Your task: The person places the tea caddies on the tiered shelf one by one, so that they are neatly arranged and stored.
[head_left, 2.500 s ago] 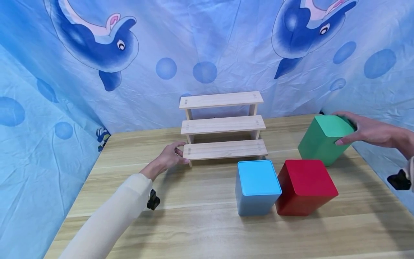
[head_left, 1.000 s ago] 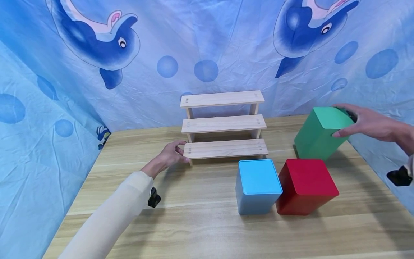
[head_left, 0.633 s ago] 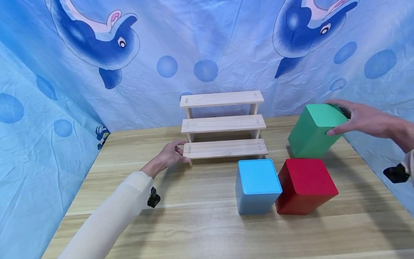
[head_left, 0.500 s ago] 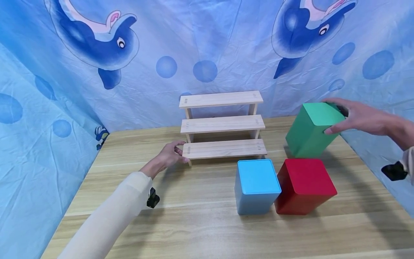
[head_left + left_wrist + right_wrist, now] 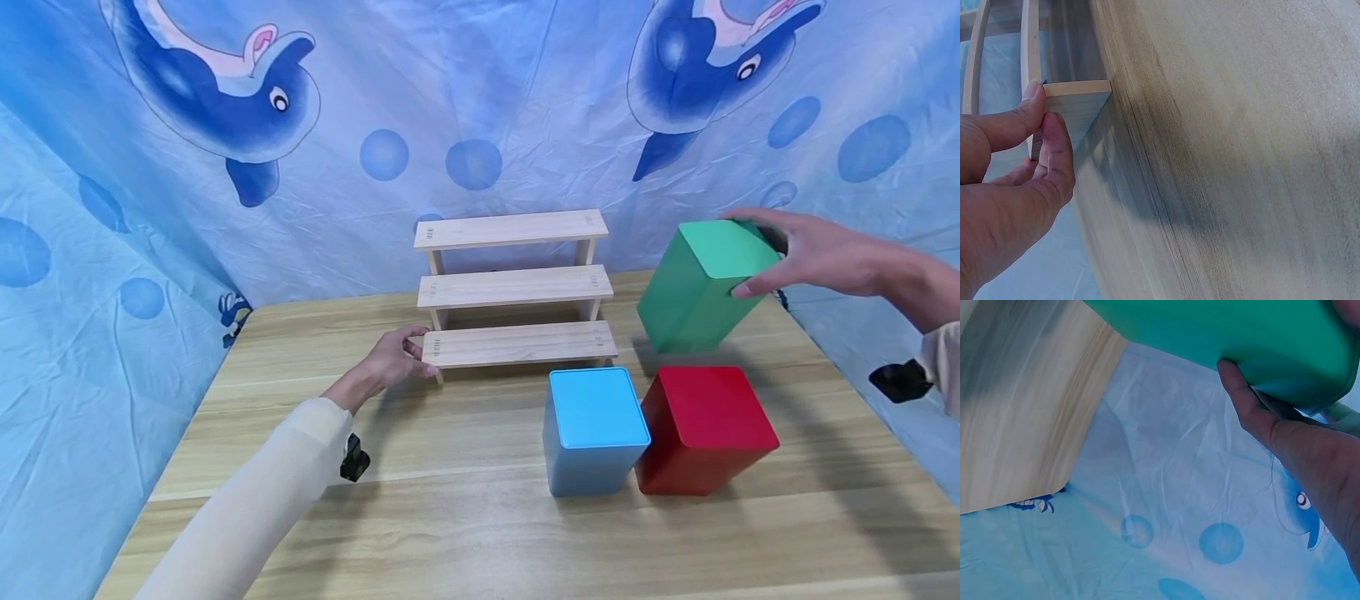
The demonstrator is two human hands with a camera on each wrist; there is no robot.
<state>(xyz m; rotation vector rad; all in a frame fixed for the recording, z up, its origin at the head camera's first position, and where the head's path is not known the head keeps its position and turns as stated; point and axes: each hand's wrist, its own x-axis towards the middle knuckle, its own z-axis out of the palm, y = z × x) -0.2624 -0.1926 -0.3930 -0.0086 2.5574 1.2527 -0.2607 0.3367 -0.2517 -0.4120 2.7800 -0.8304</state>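
In the head view my right hand [image 5: 817,250] grips a green box [image 5: 697,287] by its upper part, thumb on the near side. The box hangs tilted above the table, its shadow below it. The right wrist view shows one finger pressed along the green box's side [image 5: 1241,337]; the other fingers are mostly hidden. My left hand [image 5: 390,362] pinches the left end of the lowest board of a three-tier wooden shelf [image 5: 517,343]. Thumb and fingertips of the left hand [image 5: 1029,169] close on that board's end in the left wrist view.
A blue box [image 5: 597,433] stands in front of the shelf's right end, with a red box [image 5: 705,429] close against its right side. Everything stands on a wood-grain table [image 5: 465,517]. A blue dolphin-print cloth [image 5: 480,100] hangs behind and at both sides.
My right hand has lifted the green box off the table and carried it leftward and up, toward the shelf. The left hand, shelf, blue box and red box stay in place.
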